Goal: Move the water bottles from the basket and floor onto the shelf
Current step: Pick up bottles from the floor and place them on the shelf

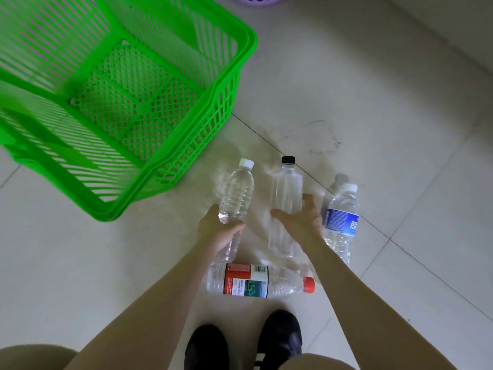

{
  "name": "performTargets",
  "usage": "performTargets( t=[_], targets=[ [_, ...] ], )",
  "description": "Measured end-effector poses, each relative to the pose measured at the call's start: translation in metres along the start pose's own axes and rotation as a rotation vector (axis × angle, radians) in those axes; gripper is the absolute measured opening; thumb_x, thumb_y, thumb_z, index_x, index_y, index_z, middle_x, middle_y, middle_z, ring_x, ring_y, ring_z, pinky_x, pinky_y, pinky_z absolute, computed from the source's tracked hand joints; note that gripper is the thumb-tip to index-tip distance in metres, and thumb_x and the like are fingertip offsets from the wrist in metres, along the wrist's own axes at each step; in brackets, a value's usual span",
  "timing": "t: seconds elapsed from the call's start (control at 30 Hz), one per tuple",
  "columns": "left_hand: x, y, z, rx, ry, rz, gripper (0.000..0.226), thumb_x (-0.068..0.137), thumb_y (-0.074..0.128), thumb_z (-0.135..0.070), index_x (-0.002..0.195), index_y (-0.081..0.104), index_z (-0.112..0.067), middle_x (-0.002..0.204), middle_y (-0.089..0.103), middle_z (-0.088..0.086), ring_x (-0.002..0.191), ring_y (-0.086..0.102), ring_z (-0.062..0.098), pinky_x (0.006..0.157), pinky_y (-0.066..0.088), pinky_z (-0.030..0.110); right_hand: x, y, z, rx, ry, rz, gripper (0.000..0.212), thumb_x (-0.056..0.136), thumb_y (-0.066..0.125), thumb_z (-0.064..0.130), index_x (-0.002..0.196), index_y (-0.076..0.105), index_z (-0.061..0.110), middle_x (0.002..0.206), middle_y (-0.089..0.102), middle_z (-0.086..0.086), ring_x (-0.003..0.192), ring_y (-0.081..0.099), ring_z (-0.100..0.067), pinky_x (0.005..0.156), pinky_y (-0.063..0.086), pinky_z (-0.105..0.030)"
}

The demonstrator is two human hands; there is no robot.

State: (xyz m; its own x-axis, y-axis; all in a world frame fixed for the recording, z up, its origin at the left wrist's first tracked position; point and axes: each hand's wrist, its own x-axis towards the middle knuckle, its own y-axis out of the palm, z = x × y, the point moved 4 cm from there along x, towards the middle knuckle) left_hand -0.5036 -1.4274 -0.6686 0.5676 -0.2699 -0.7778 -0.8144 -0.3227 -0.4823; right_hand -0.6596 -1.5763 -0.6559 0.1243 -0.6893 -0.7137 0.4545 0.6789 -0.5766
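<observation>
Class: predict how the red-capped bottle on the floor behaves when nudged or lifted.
The red-capped bottle lies sideways on smooth tile, so a nudge would probably roll it. It looks water-filled, so likely heavy for its size; its thin plastic may flex.

Both bare forearms reach from the bottom corners toward mid-frame, converging. The left hand (217, 232) curls round the lower body of the white-capped bottle (237, 190); the right hand (302, 220) wraps the black-capped bottle (286, 188), thumb across its front.
</observation>
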Motion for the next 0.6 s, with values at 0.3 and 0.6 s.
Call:
performTargets(
  t=[0.3,0.6],
  targets=[
    [-0.048,-0.025,-0.021,-0.251,0.028,0.045,0.045,0.062,0.08,-0.034,0.097,0.059,-0.016,0.091,0.068,0.009,0.068,0.06,0.02,0.056,0.045,0.027,-0.033,-0.049,0.018,0.228,-0.023,-0.067,0.078,0.066,0.085,0.038,0.13,0.044,0.024,0.106,0.063,-0.002,0.095,0.06,-0.024,0.074,0.05,-0.033],
    [-0.17,-0.079,-0.062,-0.316,0.011,0.01,0.025,0.077,0.078,-0.017,0.09,0.057,-0.015,0.073,0.059,-0.001,0.051,0.054,0.005,0.042,0.041,0.018,-0.135,-0.122,0.054,0.289,-0.022,-0.055,0.075,0.066,0.084,0.039,0.128,0.043,0.028,0.104,0.061,0.002,0.093,0.059,-0.021,0.076,0.05,-0.032]
  ],
)
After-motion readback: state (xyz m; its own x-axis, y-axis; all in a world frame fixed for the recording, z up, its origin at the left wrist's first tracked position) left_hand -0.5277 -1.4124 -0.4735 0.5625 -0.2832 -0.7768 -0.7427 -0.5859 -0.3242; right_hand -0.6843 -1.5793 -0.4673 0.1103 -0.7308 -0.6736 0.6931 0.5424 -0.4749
